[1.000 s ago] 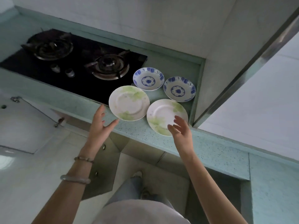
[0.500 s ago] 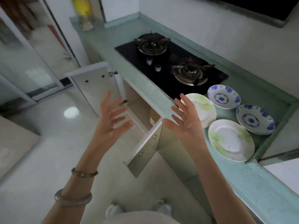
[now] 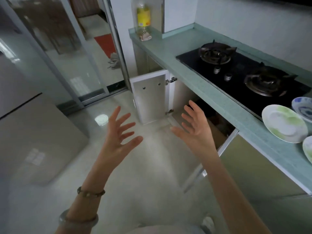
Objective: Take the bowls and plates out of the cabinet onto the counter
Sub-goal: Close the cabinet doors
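both hands are off the crockery now. a second ago they were at the two green-splashed plates on the worktop (image 3: 160,46); now the left hand (image 3: 120,132) and right hand (image 3: 195,130) hang in the air over the floor, palms facing each other, fingers spread apart and holding nothing. the view has swung left with them, toward the open cabinet (image 3: 221,122) under the hob (image 3: 239,73), its white door (image 3: 150,98) standing wide. one plate (image 3: 285,126) lies near the worktop's front edge; a second plate (image 3: 308,150) and a blue-patterned bowl (image 3: 303,109) are cut off at the right border (the other bowl is out of frame). so that load looks delivered, and the hands seem to be heading back for more. the cabinet's inside is dark, and whether any bowls or plates remain there i cannot tell. the right hand is the nearer to the opening.
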Available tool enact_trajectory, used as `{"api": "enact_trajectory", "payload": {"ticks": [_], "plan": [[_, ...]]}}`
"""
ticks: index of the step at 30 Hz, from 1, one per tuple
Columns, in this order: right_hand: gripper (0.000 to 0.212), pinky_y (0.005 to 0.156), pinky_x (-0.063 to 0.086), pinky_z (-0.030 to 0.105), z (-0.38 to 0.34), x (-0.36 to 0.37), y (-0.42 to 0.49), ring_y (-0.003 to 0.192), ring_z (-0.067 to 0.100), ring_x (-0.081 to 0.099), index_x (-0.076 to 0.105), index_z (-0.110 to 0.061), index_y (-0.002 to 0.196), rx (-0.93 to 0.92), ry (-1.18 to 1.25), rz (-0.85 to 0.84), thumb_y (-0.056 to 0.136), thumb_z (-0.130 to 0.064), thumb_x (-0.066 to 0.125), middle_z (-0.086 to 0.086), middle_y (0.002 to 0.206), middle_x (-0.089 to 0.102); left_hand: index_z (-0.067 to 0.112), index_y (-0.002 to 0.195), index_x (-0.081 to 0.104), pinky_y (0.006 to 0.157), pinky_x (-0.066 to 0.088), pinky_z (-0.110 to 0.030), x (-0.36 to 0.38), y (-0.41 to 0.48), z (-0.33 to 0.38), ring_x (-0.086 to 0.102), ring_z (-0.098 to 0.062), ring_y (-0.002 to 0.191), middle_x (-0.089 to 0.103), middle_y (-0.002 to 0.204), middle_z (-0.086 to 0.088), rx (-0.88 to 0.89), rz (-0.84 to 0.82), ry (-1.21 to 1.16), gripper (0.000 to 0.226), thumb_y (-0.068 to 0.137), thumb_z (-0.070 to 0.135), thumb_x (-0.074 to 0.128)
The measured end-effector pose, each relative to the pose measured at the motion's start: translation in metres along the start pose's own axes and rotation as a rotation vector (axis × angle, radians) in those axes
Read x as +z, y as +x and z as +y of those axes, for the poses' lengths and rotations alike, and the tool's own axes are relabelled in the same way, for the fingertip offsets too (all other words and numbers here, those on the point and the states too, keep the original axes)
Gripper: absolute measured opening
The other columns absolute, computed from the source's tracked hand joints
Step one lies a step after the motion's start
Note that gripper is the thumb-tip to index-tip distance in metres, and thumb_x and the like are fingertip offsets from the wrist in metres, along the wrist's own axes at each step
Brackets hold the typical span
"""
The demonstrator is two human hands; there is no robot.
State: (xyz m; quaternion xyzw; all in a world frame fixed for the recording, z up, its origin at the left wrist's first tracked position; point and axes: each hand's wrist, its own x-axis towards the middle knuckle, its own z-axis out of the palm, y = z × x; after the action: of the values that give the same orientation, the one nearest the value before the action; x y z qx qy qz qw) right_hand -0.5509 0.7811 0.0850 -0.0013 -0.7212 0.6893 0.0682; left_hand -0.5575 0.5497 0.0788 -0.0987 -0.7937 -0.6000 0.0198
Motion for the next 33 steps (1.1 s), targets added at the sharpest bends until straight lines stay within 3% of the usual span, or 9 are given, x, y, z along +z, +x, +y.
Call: {"api": "enact_trajectory", "payload": {"ticks": [6, 14, 21, 26, 33], "plan": [[0.079, 0.105, 0.043, 0.032, 0.001, 0.060, 0.004, 0.123, -0.002, 0.048, 0.034, -0.044, 0.133, -0.007, -0.020, 0.098, 0.074, -0.019, 0.079, -0.016, 0.138, 0.045, 0.030, 0.149, 0.014, 0.097, 0.049, -0.028, -0.061, 0.026, -0.018, 0.054, -0.009, 0.121, 0.041, 0.142, 0.005, 0.020, -0.105, 0.016, 0.098, 0.072, 0.029, 0.074], [0.084, 0.103, 0.044, 0.028, 0.025, 0.089, 0.060, 0.126, 0.001, 0.046, 0.030, -0.038, 0.141, 0.021, -0.071, 0.180, 0.074, -0.022, 0.079, -0.020, 0.135, 0.044, 0.023, 0.149, 0.014, 0.096, 0.050, -0.032, -0.077, 0.093, -0.055, 0.056, -0.012, 0.118, 0.044, 0.138, 0.000, -0.027, -0.170, -0.005, 0.098, 0.070, 0.026, 0.072], [0.083, 0.104, 0.044, 0.035, 0.053, 0.101, 0.127, 0.128, 0.008, 0.047, 0.033, -0.033, 0.141, 0.071, 0.011, 0.310, 0.074, -0.018, 0.078, -0.012, 0.137, 0.044, 0.018, 0.148, 0.020, 0.094, 0.051, -0.035, -0.099, 0.188, -0.076, 0.056, -0.018, 0.117, 0.045, 0.138, -0.005, -0.049, -0.231, 0.058, 0.097, 0.066, 0.025, 0.072], [0.083, 0.101, 0.045, 0.032, 0.059, 0.100, 0.162, 0.127, 0.010, 0.047, 0.033, -0.032, 0.142, 0.088, 0.000, 0.418, 0.075, -0.018, 0.078, -0.006, 0.142, 0.043, 0.022, 0.146, 0.026, 0.089, 0.053, -0.032, -0.093, 0.248, -0.089, 0.059, -0.006, 0.109, 0.050, 0.126, 0.012, -0.021, -0.277, 0.033, 0.089, 0.074, 0.004, 0.075], [0.077, 0.093, 0.046, 0.024, 0.077, 0.102, 0.181, 0.123, 0.010, 0.050, 0.037, -0.033, 0.138, 0.175, -0.038, 0.593, 0.075, -0.016, 0.078, -0.004, 0.141, 0.044, 0.025, 0.147, 0.025, 0.091, 0.052, -0.027, -0.064, 0.299, -0.118, 0.057, -0.010, 0.117, 0.047, 0.139, -0.002, -0.069, -0.464, -0.025, 0.086, 0.079, 0.001, 0.073]]}}
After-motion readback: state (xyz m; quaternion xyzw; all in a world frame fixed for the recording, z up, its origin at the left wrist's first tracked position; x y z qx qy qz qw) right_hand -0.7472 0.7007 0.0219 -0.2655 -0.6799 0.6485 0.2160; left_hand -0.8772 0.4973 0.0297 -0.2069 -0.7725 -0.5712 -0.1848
